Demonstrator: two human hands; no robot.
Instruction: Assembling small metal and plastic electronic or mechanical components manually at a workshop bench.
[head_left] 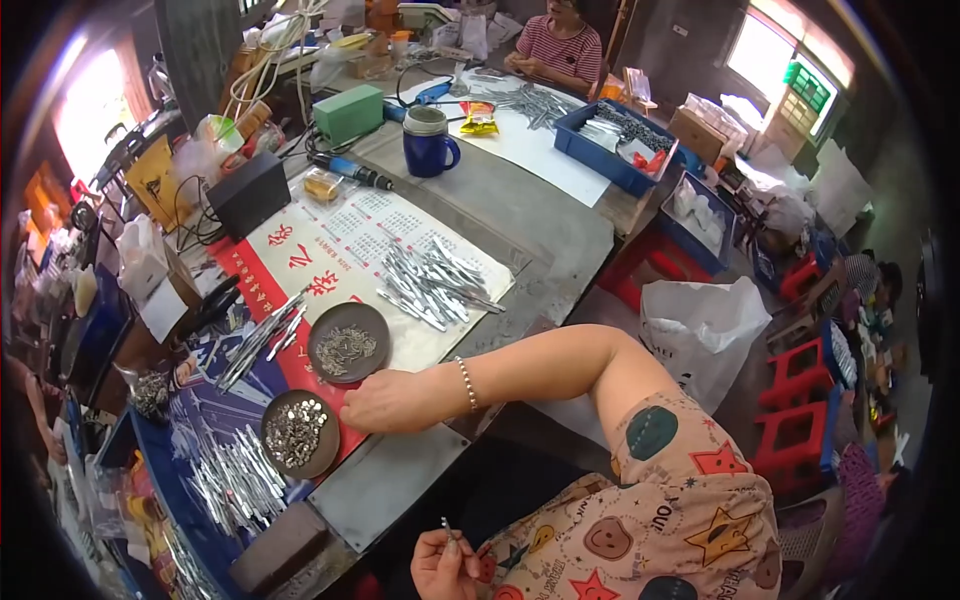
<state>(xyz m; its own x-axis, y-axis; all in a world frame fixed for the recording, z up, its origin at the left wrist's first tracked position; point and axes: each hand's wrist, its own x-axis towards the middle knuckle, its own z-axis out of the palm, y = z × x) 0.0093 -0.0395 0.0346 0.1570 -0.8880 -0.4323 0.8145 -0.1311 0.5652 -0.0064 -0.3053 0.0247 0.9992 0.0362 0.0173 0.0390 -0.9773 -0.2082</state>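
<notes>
Two round dishes (300,432) of small metal parts are reached by the right hand (385,402), fingers curled, grasp unclear; a thin metal pin (446,527) is pinched by the left hand (445,567). Metal strips (432,280) are piled nearby.

Blue mug (429,141) with a grey lid, upright on the grey tabletop (520,215). Green box (348,112) to its left; below that, a blue-handled tool (350,171) lying flat. Black box (249,192) near the tabletop's left edge, beside tangled cables. Loose heap of silver metal strips (435,282) on a printed calendar sheet (345,240). Blue plastic bin (620,145) of small parts at the far end; yellow snack packet (479,118) on the white sheet beside it. A second person in a striped shirt (558,50) seated at the far end. White plastic bag (703,325) on the floor to the right. Red plastic stools (805,385) beyond it.
</notes>
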